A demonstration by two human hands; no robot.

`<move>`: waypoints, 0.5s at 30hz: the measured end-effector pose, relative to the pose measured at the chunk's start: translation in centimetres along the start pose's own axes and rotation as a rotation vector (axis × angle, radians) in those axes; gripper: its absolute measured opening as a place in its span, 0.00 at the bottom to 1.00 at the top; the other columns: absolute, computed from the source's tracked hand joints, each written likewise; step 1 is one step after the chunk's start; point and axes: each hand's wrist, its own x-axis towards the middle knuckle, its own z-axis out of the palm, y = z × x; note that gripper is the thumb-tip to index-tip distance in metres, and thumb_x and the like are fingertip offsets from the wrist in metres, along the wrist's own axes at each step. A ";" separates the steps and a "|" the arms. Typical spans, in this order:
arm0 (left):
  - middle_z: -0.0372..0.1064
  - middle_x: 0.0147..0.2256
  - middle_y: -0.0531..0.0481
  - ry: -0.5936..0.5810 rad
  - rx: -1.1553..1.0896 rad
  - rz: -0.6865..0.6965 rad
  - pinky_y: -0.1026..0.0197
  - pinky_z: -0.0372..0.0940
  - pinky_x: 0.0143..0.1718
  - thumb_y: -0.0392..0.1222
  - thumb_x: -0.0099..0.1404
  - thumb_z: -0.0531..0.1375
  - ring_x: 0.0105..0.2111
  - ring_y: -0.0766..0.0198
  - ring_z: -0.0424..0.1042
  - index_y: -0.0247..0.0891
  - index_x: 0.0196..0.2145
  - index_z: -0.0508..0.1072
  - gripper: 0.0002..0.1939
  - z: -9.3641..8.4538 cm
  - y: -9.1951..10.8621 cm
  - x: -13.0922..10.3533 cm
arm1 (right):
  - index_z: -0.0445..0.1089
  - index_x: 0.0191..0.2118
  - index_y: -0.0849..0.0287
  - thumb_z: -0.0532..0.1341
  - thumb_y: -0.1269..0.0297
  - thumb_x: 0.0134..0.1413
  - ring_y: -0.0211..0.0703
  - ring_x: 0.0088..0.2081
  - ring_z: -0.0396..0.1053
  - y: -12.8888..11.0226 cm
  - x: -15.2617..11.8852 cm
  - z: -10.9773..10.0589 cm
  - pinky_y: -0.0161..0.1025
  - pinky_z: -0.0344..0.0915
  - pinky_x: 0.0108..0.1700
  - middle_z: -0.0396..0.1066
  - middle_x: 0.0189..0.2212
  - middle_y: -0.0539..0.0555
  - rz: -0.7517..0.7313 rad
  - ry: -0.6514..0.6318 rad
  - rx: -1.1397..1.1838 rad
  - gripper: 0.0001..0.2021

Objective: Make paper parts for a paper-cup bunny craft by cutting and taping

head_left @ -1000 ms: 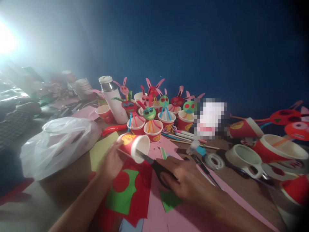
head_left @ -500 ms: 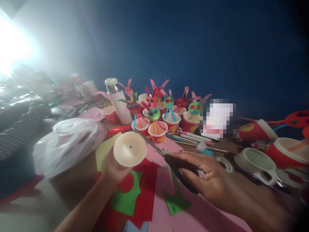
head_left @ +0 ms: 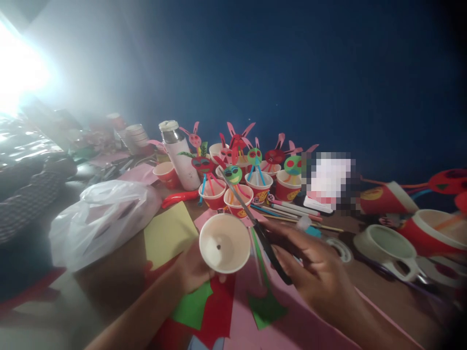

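Observation:
A paper cup (head_left: 233, 233) with a small dark hole in its bottom is in my left hand (head_left: 193, 265), its open mouth facing me. Fingers show at the cup's left side and below it. My right hand (head_left: 310, 248) is closed around black-handled scissors (head_left: 268, 243), whose blades point up and left, just beyond the cup's upper right rim. Below the cup lie cut red paper (head_left: 221, 316) and green paper (head_left: 189, 308) on a pink sheet (head_left: 251, 335). Another green scrap (head_left: 268, 308) lies to the right.
Several cups with paper faces on straws (head_left: 239, 201) stand at the back beside a white flask (head_left: 184, 165). A plastic bag (head_left: 105, 218) and yellow paper (head_left: 170, 231) are at left. Pens (head_left: 292, 209), a mug (head_left: 386, 248) and cups are at right. A person's checkered sleeve (head_left: 29, 199) shows far left.
My left hand has moved the cup right and slightly down, uncovering more of the yellow paper. The scissors have turned more upright, and their blades look closed.

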 end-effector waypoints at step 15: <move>0.73 0.19 0.39 -0.300 0.284 -0.253 0.66 0.61 0.13 0.57 0.54 0.60 0.14 0.62 0.69 0.27 0.27 0.76 0.25 0.0 -2.3 -0.2 | 0.64 0.53 0.43 0.55 0.67 0.59 0.39 0.42 0.72 -0.1 0.5 0.4 0.33 0.68 0.37 0.74 0.44 0.47 0.144 -0.038 0.108 0.18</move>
